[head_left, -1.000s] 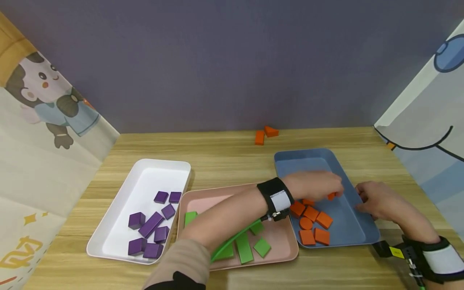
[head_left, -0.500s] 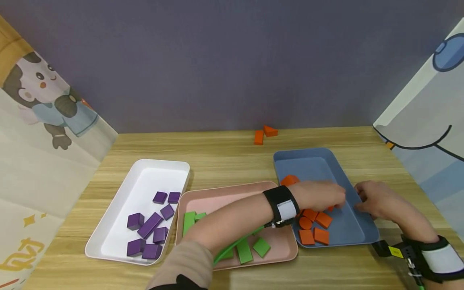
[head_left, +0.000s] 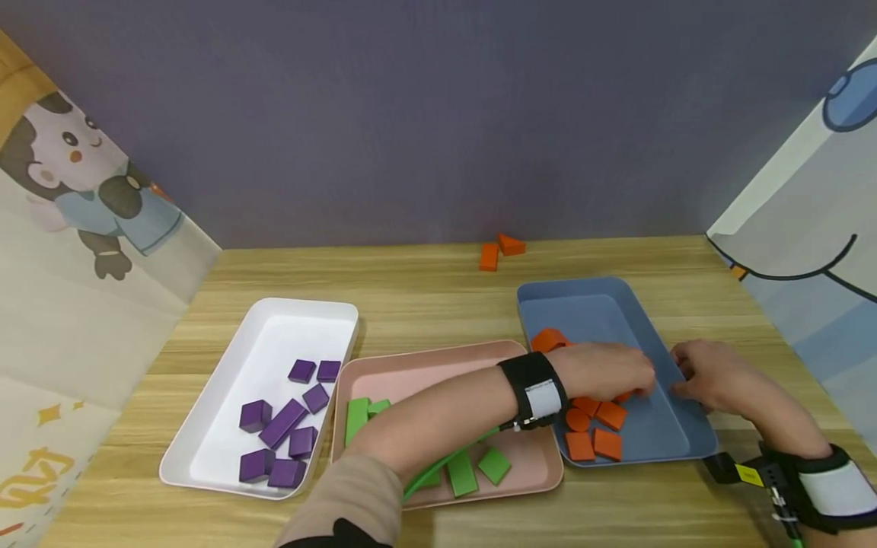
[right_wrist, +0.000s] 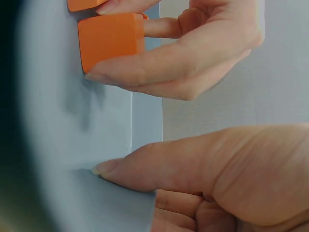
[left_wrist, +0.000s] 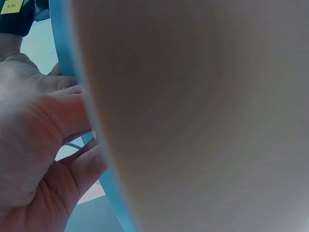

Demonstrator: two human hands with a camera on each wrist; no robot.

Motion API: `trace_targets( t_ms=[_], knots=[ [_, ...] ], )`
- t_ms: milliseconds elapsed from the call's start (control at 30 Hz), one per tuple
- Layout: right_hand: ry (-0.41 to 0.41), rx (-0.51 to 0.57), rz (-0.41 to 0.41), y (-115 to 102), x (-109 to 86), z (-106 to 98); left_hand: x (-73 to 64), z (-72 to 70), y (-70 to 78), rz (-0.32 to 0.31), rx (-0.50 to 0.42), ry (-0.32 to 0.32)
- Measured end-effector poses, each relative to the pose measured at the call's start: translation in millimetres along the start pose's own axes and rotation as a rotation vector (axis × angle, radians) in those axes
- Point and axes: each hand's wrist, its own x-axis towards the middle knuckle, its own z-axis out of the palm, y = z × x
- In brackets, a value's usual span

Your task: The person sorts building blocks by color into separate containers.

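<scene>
My left hand [head_left: 608, 370] reaches across into the blue tray [head_left: 582, 307]. In the right wrist view its fingers and thumb pinch an orange block [right_wrist: 107, 39] just above the tray's floor; part of another orange block [right_wrist: 83, 4] shows beside it. My right hand [head_left: 719, 380] grips the tray's right rim, thumb inside and fingers outside. Several orange blocks [head_left: 607, 444] lie in the tray near its left side, some hidden behind the left hand. Much of the left wrist view is covered by a blurred near surface.
Left of the blue tray, a pink tray [head_left: 418, 364] holds several green blocks [head_left: 462, 473], partly hidden under my left forearm. Farther left, several purple blocks [head_left: 283, 424] lie in a white tray [head_left: 274, 320]. Two orange blocks, one rectangular [head_left: 489, 257] and one triangular [head_left: 511, 244], sit by the back wall.
My left hand has shifted slightly right and toward me within the blue tray, uncovering an orange block at its left side. The right hand stays on the rim.
</scene>
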Motion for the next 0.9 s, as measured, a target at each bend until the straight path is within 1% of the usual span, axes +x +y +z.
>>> trace_targets(
  t_ms=[100, 233, 333, 433, 500, 600, 700, 800, 900],
  knots=[
    [-0.003, 0.0, 0.013, 1.5, 0.5, 0.1, -0.2, 0.1, -0.4, -0.002, 0.001, -0.007],
    [-0.01, -0.006, 0.026, 3.4, 2.1, 0.6, -0.4, 0.2, -0.3, -0.022, -0.011, -0.054],
    [-0.013, -0.011, 0.027, 3.9, 3.0, 1.4, -2.3, -2.8, -0.8, -0.038, -0.02, -0.088],
    [-0.01, -0.013, 0.029, 2.8, 3.0, 2.1, -8.3, -9.8, -4.3, -0.048, -0.039, -0.092],
    [-0.008, -0.007, 0.026, 2.1, 2.3, 2.0, -14.5, -15.1, -8.5, -0.052, -0.054, -0.077],
    [-0.007, 0.008, 0.026, 2.3, 1.8, 1.6, -26.2, -22.7, -18.3, -0.035, -0.053, -0.027],
    [-0.006, 0.017, 0.022, 3.5, 2.1, 1.7, -40.4, -29.1, -31.7, -0.023, -0.047, 0.053],
    [-0.004, 0.012, 0.016, 4.3, 2.0, 3.0, -55.1, -33.9, -48.6, -0.024, 0.0, 0.16],
    [0.003, 0.004, 0.005, 3.2, 0.5, 3.6, -68.1, -35.8, -68.4, -0.069, 0.059, 0.281]
  ],
)
